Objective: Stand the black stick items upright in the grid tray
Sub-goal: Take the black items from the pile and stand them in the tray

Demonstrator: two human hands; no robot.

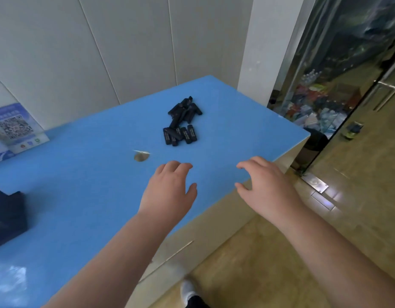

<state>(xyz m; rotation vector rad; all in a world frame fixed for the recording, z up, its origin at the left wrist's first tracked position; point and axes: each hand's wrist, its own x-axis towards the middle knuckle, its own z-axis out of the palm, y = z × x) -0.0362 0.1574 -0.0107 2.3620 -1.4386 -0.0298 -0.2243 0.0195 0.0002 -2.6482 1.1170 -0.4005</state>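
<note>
Several black stick items [182, 122] lie in a loose pile on the blue table [85, 178], toward its far right part; some show white lettering. My left hand [170, 190] hovers over the table in front of the pile, fingers loosely curled, holding nothing. My right hand [265, 183] is beside it near the table's right edge, fingers relaxed and empty. Both hands are well short of the sticks. No grid tray is visible in the head view.
A small round metal fitting [141, 156] sits in the tabletop left of my left hand. A sign with a QR code [14, 132] stands at the far left. A dark object [7, 216] lies at the left edge. Glass door [347, 74] at right.
</note>
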